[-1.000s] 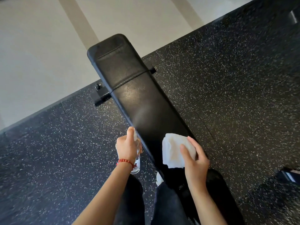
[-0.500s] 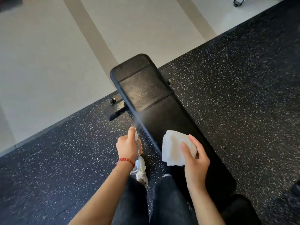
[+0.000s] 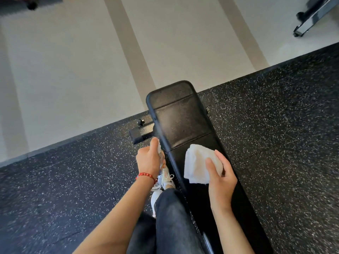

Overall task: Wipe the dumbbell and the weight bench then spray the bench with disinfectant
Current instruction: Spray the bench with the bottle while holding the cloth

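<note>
Bright, even light, wide-angle view.
You get soft glare on the bench (image 3: pixel 180 123) pad, blur at the top left corner, and floor (image 3: pixel 73 61) lines bowing near the edges.

Far bench (image 3: pixel 180 123) pad open; cloth (image 3: pixel 198 164) covers mid.

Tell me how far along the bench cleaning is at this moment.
Spraying is under way: the left hand grips the spray bottle, with faint mist over the weight bench. The right hand holds a folded white cloth over the pad. No dumbbell shows, so its wiping cannot be confirmed. The bench's near end remains.
</note>
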